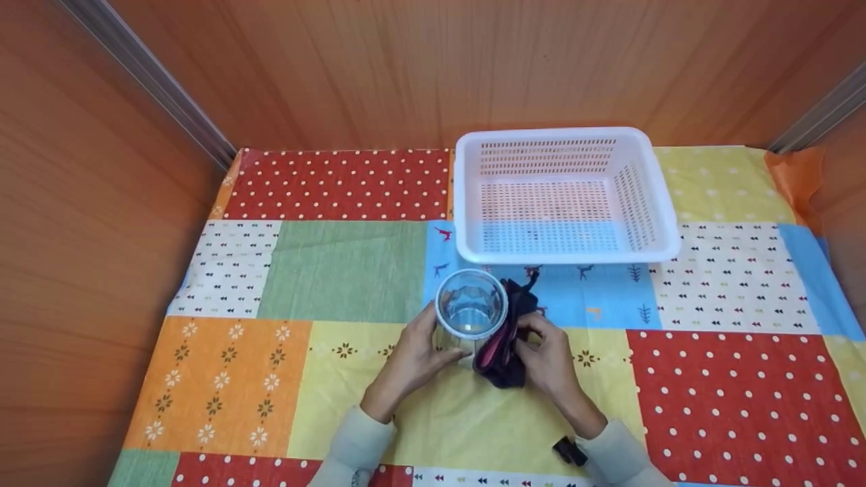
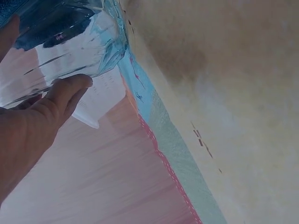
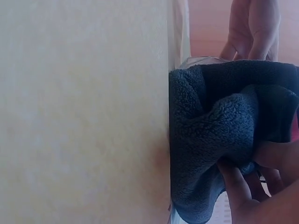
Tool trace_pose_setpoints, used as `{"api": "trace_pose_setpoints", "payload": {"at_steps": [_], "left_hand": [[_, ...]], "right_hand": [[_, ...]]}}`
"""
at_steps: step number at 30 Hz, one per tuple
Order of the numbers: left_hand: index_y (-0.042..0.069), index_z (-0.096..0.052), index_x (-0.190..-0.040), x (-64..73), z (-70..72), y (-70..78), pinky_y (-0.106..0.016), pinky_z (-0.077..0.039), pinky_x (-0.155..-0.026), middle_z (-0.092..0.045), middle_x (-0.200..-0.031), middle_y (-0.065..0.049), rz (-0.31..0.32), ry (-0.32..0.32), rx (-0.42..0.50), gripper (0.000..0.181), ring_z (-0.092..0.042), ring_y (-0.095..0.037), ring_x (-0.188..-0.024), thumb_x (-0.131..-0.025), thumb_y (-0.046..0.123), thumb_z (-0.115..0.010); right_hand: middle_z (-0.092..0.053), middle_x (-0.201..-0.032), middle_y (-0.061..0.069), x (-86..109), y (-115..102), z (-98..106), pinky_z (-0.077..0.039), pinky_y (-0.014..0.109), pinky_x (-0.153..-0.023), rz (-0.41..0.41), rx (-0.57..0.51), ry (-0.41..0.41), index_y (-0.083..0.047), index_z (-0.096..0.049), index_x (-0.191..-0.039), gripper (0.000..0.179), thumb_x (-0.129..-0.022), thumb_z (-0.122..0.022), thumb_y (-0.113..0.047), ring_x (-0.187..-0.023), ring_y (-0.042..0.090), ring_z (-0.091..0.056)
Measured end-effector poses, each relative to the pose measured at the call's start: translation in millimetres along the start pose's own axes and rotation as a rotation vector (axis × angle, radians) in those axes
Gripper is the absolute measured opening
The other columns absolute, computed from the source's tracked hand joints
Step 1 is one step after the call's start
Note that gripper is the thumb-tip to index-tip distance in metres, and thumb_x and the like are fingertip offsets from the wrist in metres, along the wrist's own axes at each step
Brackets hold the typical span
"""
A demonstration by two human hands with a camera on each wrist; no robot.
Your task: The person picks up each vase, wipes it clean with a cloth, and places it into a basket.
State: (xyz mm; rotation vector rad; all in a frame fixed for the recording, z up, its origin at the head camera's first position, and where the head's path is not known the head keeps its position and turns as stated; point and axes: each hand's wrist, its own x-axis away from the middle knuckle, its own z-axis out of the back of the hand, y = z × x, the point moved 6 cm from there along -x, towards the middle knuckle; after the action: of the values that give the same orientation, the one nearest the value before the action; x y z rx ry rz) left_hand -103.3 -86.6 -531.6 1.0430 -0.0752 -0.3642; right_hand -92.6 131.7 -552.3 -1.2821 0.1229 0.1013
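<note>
A clear glass jar (image 1: 471,308) with a wide round rim stands on the patchwork cloth in front of me. My left hand (image 1: 421,355) holds its left side, thumb toward me. In the left wrist view, the fingers (image 2: 70,88) curl along the faceted glass wall (image 2: 65,63). Against the jar's right side is a dark fuzzy cloth (image 1: 506,362) with a pink patch showing in its folds. My right hand (image 1: 549,352) pinches this cloth between thumb and fingers. The right wrist view shows its plush folds (image 3: 215,126) hiding most of the jar.
Beyond the jar sits a white perforated plastic basket (image 1: 568,258) with nothing in it. A patchwork tablecloth (image 1: 352,270) covers the table. Wood-grain panels (image 1: 379,74) stand at the back and sides. A small black piece (image 1: 570,452) is at the right cuff.
</note>
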Motion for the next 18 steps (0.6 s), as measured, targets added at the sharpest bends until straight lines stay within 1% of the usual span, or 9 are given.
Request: {"api": "trace_pose_setpoints", "payload": {"at_steps": [3,5,9,11,13,15,18], "left_hand": [[0.004,-0.038,-0.162,-0.9,-1.2,-0.6,-0.050,-0.041,-0.121,-0.051,-0.159,-0.016,0.007,-0.005,0.011,0.095,-0.046,-0.035,-0.148,-0.082,0.003,-0.089],[0.005,-0.038,-0.162,-0.9,-1.1,-0.7,-0.051,-0.041,-0.121,-0.051,-0.159,-0.017,0.008,-0.003,0.015,0.096,-0.046,-0.036,-0.148,-0.081,0.001,-0.089],[0.006,-0.037,-0.163,-0.6,-0.9,-0.5,-0.051,-0.041,-0.121,-0.051,-0.159,-0.017,0.007,0.000,0.025,0.097,-0.047,-0.036,-0.148,-0.080,-0.003,-0.088],[0.006,-0.038,-0.163,-0.1,-0.9,-0.6,-0.051,-0.041,-0.121,-0.051,-0.159,-0.017,0.004,0.003,0.025,0.098,-0.047,-0.037,-0.147,-0.079,-0.004,-0.088],[0.006,-0.039,-0.162,-0.1,-1.1,-0.8,-0.052,-0.042,-0.120,-0.052,-0.158,-0.017,-0.002,0.007,0.021,0.097,-0.048,-0.037,-0.146,-0.079,-0.003,-0.089],[0.005,-0.041,-0.160,-0.5,-1.1,-0.9,-0.052,-0.044,-0.119,-0.054,-0.156,-0.016,-0.007,0.015,0.016,0.096,-0.050,-0.036,-0.145,-0.078,-0.002,-0.090],[0.005,-0.043,-0.159,-0.8,-1.5,-1.5,-0.051,-0.045,-0.118,-0.057,-0.154,-0.014,-0.005,0.022,0.010,0.095,-0.052,-0.034,-0.144,-0.078,0.001,-0.092]], "right_hand": [[-0.071,-0.102,0.011,0.4,-4.3,0.4,-0.059,0.027,-0.085,-0.006,-0.022,0.007,0.000,-0.072,-0.096,0.021,-0.087,-0.068,0.019,-0.103,0.016,-0.066],[-0.071,-0.103,0.012,0.5,-10.9,0.2,-0.060,0.026,-0.085,0.000,-0.056,0.011,0.001,-0.073,-0.097,0.021,-0.088,-0.068,0.019,-0.104,0.014,-0.066],[-0.070,-0.104,0.013,0.2,-26.7,0.7,-0.061,0.023,-0.083,0.039,-0.111,0.024,0.004,-0.073,-0.098,0.019,-0.088,-0.066,0.019,-0.105,0.010,-0.065],[-0.070,-0.103,0.015,-0.3,-30.4,0.7,-0.061,0.022,-0.082,0.056,-0.125,0.029,0.006,-0.073,-0.098,0.018,-0.088,-0.065,0.020,-0.104,0.008,-0.064],[-0.070,-0.102,0.015,-0.1,-30.1,0.7,-0.061,0.021,-0.081,0.066,-0.119,0.032,0.006,-0.072,-0.096,0.018,-0.088,-0.065,0.020,-0.103,0.007,-0.064],[-0.069,-0.102,0.015,0.1,-25.3,0.1,-0.060,0.019,-0.081,0.063,-0.105,0.030,0.005,-0.072,-0.096,0.019,-0.088,-0.065,0.020,-0.103,0.006,-0.063],[-0.069,-0.102,0.013,1.9,-12.6,-1.3,-0.059,0.017,-0.080,0.029,-0.070,0.023,0.003,-0.072,-0.096,0.020,-0.087,-0.066,0.020,-0.104,0.007,-0.064]]}}
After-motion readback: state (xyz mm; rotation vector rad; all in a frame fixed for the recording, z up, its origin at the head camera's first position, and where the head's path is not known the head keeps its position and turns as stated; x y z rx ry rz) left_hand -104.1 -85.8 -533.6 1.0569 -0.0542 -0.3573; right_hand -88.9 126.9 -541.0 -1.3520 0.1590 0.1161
